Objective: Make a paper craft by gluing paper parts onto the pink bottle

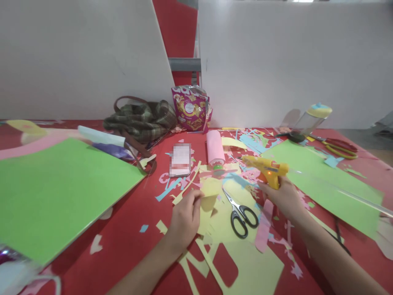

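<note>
My right hand point(284, 196) grips a yellow hot glue gun point(268, 168) by its handle, its nozzle pointing left and a small orange light glowing on its side. A clear glue stick point(296, 171) seems to come out of its back end. Between thumb and finger, my left hand point(186, 217) pinches a piece of yellow paper point(209, 200). Black-handled scissors point(241, 215) lie slightly open between my hands on more yellow paper point(251, 258). Just beyond is a pink paper-covered cylinder point(215, 148) with a green end, lying on its side.
Green sheets lie left point(70, 192) and right point(331, 192). Behind are a phone point(180, 159), a snack bag point(192, 108), a plaid cloth bag point(143, 116), a clear bottle point(310, 121) and red-handled pliers point(340, 145). Paper scraps litter the red table point(123, 246).
</note>
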`<state>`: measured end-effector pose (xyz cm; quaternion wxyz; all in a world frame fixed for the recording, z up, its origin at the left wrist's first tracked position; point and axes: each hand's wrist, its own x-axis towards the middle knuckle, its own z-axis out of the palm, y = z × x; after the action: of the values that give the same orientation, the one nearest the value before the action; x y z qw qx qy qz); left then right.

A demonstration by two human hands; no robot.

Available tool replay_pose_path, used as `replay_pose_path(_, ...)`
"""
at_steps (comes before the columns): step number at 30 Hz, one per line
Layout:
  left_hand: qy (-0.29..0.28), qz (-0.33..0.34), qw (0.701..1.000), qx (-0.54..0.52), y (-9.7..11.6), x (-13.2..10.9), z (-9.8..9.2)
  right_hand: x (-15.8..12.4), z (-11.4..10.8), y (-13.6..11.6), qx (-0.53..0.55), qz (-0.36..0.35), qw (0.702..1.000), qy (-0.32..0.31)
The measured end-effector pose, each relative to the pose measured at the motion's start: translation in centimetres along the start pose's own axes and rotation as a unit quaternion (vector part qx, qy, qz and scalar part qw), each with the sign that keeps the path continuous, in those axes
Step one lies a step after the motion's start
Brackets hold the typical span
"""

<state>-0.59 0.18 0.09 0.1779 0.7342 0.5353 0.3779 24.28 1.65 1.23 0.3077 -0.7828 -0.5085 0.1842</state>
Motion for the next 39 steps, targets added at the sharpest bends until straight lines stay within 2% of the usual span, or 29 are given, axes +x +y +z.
replay_pose_path(5, -0.007, 0.002, 1.0, -0.006, 0.1, 0.0, 0.0, 0.5, 0.1, 0.5, 0.201, 0.027, 0.977, -0.062)
replay_pose_path(9, -0.013, 0.007, 1.0, -0.01, 0.2, 0.0, 0.0, 0.7, 0.0, 0.8, 0.266, 0.054, 0.96, -0.073)
replay_pose_path(12, -0.023, 0.008, 1.0, -0.014, 0.2, -0.1, 0.0, 1.0, 0.0, 1.2, 0.23, 0.078, 0.967, -0.072)
replay_pose_path(18, -0.028, 0.011, 0.999, -0.025, 0.1, -0.1, 0.1, 1.9, 0.4, 2.7, 0.087, 0.039, 0.994, -0.057)
replay_pose_path(21, -0.033, 0.014, 0.999, -0.03, 0.1, -0.2, 0.1, 2.1, 0.5, 3.1, -0.005, 0.022, 0.999, -0.034)
replay_pose_path(25, -0.046, 0.016, 0.998, -0.039, 0.3, -0.2, 0.0, 2.0, 0.5, 3.0, -0.091, 0.033, 0.995, 0.013)
replay_pose_path(30, -0.052, 0.021, 0.998, -0.036, 0.4, -0.2, -0.1, 1.5, 0.5, 2.7, -0.061, 0.026, 0.997, 0.035)
replay_pose_path(36, -0.057, 0.019, 0.998, -0.033, 0.5, -0.2, -0.1, 1.2, 0.4, 2.1, -0.045, -0.062, 0.986, 0.146)
replay_pose_path(39, -0.055, 0.024, 0.998, -0.035, 0.4, -0.2, -0.1, 1.1, 0.5, 1.9, -0.076, -0.064, 0.986, 0.135)
